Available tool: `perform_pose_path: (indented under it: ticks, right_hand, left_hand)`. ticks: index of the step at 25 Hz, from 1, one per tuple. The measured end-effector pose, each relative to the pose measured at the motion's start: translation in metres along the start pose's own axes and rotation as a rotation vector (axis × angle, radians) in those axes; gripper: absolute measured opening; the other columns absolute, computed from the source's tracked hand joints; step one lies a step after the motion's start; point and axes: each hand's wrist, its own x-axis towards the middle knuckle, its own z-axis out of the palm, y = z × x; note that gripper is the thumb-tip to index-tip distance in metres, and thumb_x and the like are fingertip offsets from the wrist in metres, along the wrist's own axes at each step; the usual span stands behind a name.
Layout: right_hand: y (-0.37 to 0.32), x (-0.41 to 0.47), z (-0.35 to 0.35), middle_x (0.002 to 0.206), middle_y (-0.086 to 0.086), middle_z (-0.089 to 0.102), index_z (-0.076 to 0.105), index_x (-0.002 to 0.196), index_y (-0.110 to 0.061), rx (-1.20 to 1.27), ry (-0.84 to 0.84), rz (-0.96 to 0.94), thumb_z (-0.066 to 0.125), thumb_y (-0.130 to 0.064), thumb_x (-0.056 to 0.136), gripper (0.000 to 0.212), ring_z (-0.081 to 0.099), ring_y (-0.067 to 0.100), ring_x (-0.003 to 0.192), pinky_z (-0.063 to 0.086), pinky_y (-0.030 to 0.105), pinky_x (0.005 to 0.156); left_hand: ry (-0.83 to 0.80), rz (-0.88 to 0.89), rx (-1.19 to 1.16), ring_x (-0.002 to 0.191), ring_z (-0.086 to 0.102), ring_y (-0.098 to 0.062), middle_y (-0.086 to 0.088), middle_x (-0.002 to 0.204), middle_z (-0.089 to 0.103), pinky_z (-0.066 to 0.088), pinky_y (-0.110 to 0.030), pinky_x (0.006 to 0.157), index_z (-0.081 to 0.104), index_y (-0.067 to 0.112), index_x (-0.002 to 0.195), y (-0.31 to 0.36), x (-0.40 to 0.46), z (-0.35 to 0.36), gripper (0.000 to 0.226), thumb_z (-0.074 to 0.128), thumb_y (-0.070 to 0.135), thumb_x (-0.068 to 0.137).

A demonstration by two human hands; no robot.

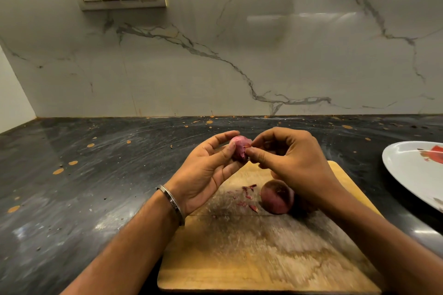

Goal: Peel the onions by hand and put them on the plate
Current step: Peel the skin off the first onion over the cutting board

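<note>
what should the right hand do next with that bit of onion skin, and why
Probably pull the pinched skin away from the onion. The right hand pinches a flap at its tip while the left hand holds it above the cutting board, where scraps already lie.

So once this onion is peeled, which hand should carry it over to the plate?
Probably the left hand: it already cradles the onion, while the right hand only pinches skin. The plate lies far right, though, so that means reaching across.

Worn wooden board (pixel 263 251), glossy dark stone counter (pixel 96 175), polished marble wall (pixel 239 43).
</note>
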Motion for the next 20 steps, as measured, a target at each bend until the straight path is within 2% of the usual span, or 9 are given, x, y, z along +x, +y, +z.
perform_pose_path:
  ticks: [4,7,11,15,17,20]
  right_hand:
    - [0.0012,-0.0014,-0.0008,0.074,-0.006,0.076,0.079,0.093,-0.018,-0.042,0.014,0.018,0.080,-0.022,0.084,0.010,0.073,0.007,0.070,0.062,0.029,0.067]
    - [0.0010,-0.0034,0.0017,0.073,-0.009,0.075,0.081,0.092,-0.018,-0.154,0.046,-0.043,0.076,-0.017,0.086,0.007,0.071,0.002,0.068,0.060,0.025,0.066]
    - [0.0001,-0.0044,0.0018,0.073,-0.008,0.073,0.079,0.088,-0.014,-0.317,0.073,-0.118,0.073,-0.014,0.086,0.007,0.067,0.004,0.066,0.056,0.025,0.065]
    - [0.0004,-0.0030,-0.0005,0.070,-0.004,0.073,0.077,0.086,-0.014,-0.147,0.077,-0.025,0.072,-0.010,0.087,0.006,0.071,0.006,0.064,0.057,0.022,0.061]
    - [0.0006,-0.0018,-0.0011,0.069,0.000,0.073,0.076,0.086,-0.015,-0.051,0.066,0.046,0.072,-0.009,0.088,0.007,0.072,0.008,0.063,0.057,0.022,0.058]
    - [0.0016,-0.0011,0.0009,0.071,0.003,0.074,0.076,0.088,-0.014,-0.034,0.037,0.060,0.072,-0.010,0.088,0.006,0.072,0.013,0.065,0.060,0.028,0.062]
  left_hand:
    - [-0.017,-0.001,0.040,0.109,0.067,-0.024,-0.022,0.125,0.065,0.057,-0.032,0.091,0.060,0.004,0.129,-0.0023,0.0023,0.0018,0.045,0.061,0.005,0.084]
    - [0.014,0.009,0.077,0.108,0.068,-0.025,-0.019,0.119,0.068,0.058,-0.030,0.087,0.062,0.005,0.125,-0.0050,0.0036,0.0011,0.045,0.066,0.003,0.080]
    - [-0.003,0.003,0.111,0.108,0.068,-0.028,-0.017,0.112,0.071,0.058,-0.034,0.088,0.060,0.005,0.123,-0.0076,0.0032,0.0016,0.045,0.067,0.000,0.078]
    - [-0.060,-0.019,0.111,0.109,0.068,-0.029,-0.020,0.121,0.067,0.058,-0.043,0.089,0.059,0.006,0.126,-0.0021,0.0015,0.0025,0.042,0.062,0.002,0.084]
    - [-0.066,-0.039,0.070,0.111,0.067,-0.030,-0.022,0.123,0.066,0.059,-0.041,0.087,0.059,0.004,0.126,-0.0017,0.0011,0.0032,0.042,0.061,0.002,0.084]
    - [-0.037,-0.036,0.050,0.107,0.068,-0.030,-0.022,0.117,0.068,0.060,-0.038,0.083,0.057,0.002,0.123,-0.0044,0.0012,0.0049,0.042,0.065,0.004,0.082]
